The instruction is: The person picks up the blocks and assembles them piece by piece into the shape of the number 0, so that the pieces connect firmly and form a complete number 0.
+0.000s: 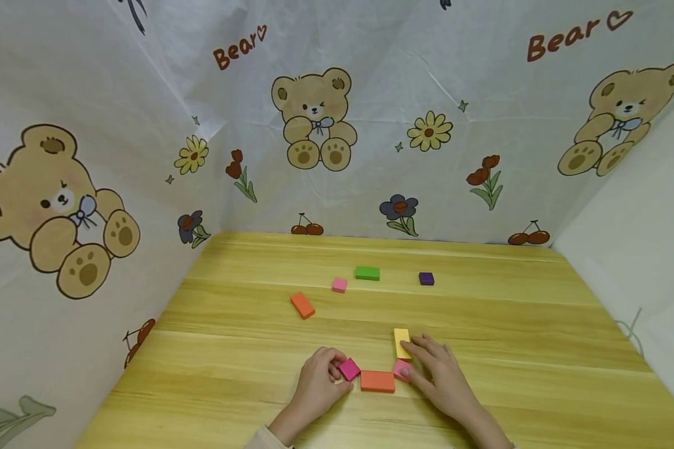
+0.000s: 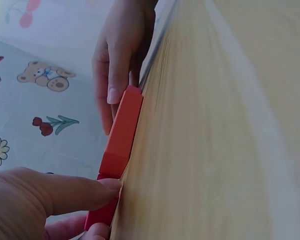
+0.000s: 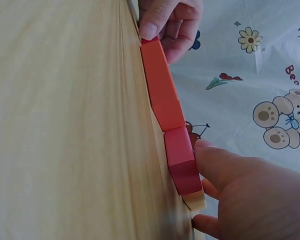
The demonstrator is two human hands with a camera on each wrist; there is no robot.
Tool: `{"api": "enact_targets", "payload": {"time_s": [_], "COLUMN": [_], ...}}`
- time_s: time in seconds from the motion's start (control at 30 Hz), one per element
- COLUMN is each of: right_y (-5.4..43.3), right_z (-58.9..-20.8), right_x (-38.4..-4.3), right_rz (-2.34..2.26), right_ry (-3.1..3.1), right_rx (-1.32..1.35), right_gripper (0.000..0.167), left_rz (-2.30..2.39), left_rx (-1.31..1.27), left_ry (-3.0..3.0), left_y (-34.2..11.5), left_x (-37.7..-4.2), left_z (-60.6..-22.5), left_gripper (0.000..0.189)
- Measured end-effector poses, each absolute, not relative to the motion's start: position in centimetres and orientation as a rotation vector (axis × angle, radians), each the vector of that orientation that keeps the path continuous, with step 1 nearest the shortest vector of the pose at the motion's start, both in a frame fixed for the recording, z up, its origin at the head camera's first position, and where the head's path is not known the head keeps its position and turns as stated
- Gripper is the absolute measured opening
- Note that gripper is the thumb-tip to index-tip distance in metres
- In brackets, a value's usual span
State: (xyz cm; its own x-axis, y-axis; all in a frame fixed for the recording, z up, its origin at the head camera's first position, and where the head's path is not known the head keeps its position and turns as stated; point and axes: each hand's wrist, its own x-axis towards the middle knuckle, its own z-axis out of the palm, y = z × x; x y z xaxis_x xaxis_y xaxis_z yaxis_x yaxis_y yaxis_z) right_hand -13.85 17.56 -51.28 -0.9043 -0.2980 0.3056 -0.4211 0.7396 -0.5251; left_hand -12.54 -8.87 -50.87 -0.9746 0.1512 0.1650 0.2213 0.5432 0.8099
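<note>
L hand (image 1: 316, 381) pinches the magenta block (image 1: 349, 369) just left of the near orange block (image 1: 378, 381), R hand (image 1: 440, 377) loosely touches pink block (image 1: 399, 366) & yellow block (image 1: 402, 337), all prob. light, stiff, best gripped by opp. sides.

From the yellow block (image 1: 401, 338), twelve o'clock offered passage; a green block (image 1: 367, 273) obstructed eleven, a purple block (image 1: 426, 279) one.
</note>
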Motion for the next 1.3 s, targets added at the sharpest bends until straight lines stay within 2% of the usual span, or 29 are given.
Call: {"api": "enact_targets", "payload": {"time_s": [0.27, 0.5, 0.67, 0.9, 1.3], "right_y": [17.8, 17.7, 17.6, 17.4, 17.5], "right_z": [-51.4, -51.4, -51.4, -51.4, -51.2], "right_x": [-13.8, -13.9, -14.0, -13.9, -13.9], "right_rz": [0.901, 0.919, 0.913, 0.923, 0.91], "right_ry": [-2.742, -2.738, -2.731, -2.736, -2.747], "right_rx": [0.565, 0.561, 0.568, 0.577, 0.573], "right_gripper": [0.048, 0.049, 0.048, 0.048, 0.048], "left_rz": [-1.47, -1.381, -1.339, -1.566, -1.635], "left_rx": [-0.366, -0.041, 0.148, 0.196, 0.249], "left_ry": [-2.748, -2.629, -2.647, -2.68, -2.664], "left_y": [-9.9, -12.5, -14.9, -17.2, -17.4], "left_x": [-13.0, -15.7, -18.7, -21.5, -22.6], "left_z": [-49.7, -48.5, -48.3, -49.6, -50.2], "left_gripper": [0.049, 0.05, 0.071, 0.093, 0.087]}}
